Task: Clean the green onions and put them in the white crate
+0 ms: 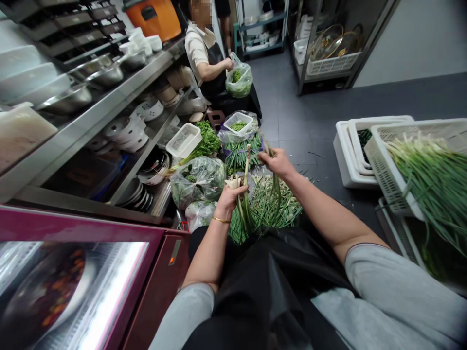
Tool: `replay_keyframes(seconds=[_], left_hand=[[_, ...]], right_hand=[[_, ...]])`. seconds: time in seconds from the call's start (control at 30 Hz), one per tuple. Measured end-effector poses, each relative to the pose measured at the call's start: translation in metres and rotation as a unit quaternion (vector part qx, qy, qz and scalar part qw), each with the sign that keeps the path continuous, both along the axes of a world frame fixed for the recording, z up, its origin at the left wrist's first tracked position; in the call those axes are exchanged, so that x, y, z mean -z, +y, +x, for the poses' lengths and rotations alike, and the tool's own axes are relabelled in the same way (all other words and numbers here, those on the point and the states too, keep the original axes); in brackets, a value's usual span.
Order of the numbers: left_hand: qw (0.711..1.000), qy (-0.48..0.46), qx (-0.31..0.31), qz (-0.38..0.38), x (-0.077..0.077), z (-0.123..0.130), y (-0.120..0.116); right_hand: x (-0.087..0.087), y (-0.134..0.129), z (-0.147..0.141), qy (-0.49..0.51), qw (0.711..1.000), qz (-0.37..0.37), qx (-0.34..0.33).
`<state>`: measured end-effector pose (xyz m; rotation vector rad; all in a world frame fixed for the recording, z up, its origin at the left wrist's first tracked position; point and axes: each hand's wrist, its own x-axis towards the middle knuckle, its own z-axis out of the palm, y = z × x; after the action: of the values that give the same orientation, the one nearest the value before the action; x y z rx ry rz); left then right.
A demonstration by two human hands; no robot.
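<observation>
My left hand (230, 198) is closed around a small bunch of green onions (245, 209), white root ends up and green tops hanging down. To its right and a little higher, my right hand (276, 161) is closed on some limp, wilted green onion leaves (276, 192) that dangle below it. Under both hands lies a wide heap of green onions and trimmed bits (280, 206) on the floor. Just beyond stands a bundle of green stalks (239, 154) with a small white basket (239, 122) on top.
Clear plastic bags of greens (200, 182) and a white basket (184, 140) sit at left, beside a metal shelf (109, 95). White crates (397, 180) with green onions stand at right. A co-worker (209, 58) holds a bag of greens (239, 80) ahead. A lit display fridge (160, 282) is front left.
</observation>
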<state>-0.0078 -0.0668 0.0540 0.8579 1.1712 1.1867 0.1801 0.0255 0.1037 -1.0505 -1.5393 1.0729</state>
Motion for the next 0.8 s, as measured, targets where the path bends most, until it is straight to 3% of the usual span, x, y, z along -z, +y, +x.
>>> replay_keyframes(seconds=[0.07, 0.17, 0.33, 0.4, 0.47, 0.53, 0.6, 0.7, 0.8], left_hand=[[1.0, 0.013, 0.004, 0.003, 0.001, 0.0, -0.001], [0.999, 0.035, 0.025, 0.015, 0.002, -0.001, -0.003], [0.996, 0.071, 0.057, 0.013, 0.008, -0.009, -0.006], [0.996, 0.08, 0.05, 0.007, 0.013, -0.014, -0.009], [0.996, 0.087, 0.035, -0.002, 0.019, -0.018, -0.01], [0.995, 0.094, 0.027, -0.011, 0.025, -0.019, -0.011], [0.994, 0.103, 0.036, -0.015, 0.028, -0.018, -0.01], [0.991, 0.115, 0.069, -0.006, 0.026, -0.012, -0.008], [0.992, 0.087, 0.086, 0.002, 0.018, -0.005, -0.005]], right_hand=[[-0.008, 0.007, 0.012, 0.105, 0.993, -0.029, 0.046], [-0.017, 0.014, 0.026, 0.186, 0.974, -0.046, 0.118], [-0.012, 0.028, 0.047, 0.224, 0.952, -0.071, 0.195], [-0.004, 0.037, 0.057, 0.186, 0.954, -0.066, 0.224], [0.008, 0.043, 0.064, 0.064, 0.974, -0.106, 0.187], [0.018, 0.042, 0.06, -0.075, 0.979, -0.161, 0.097], [0.024, 0.035, 0.045, -0.117, 0.978, -0.172, 0.026], [0.023, 0.012, 0.008, -0.08, 0.991, -0.094, -0.044], [0.019, -0.015, -0.029, -0.122, 0.987, -0.01, -0.108]])
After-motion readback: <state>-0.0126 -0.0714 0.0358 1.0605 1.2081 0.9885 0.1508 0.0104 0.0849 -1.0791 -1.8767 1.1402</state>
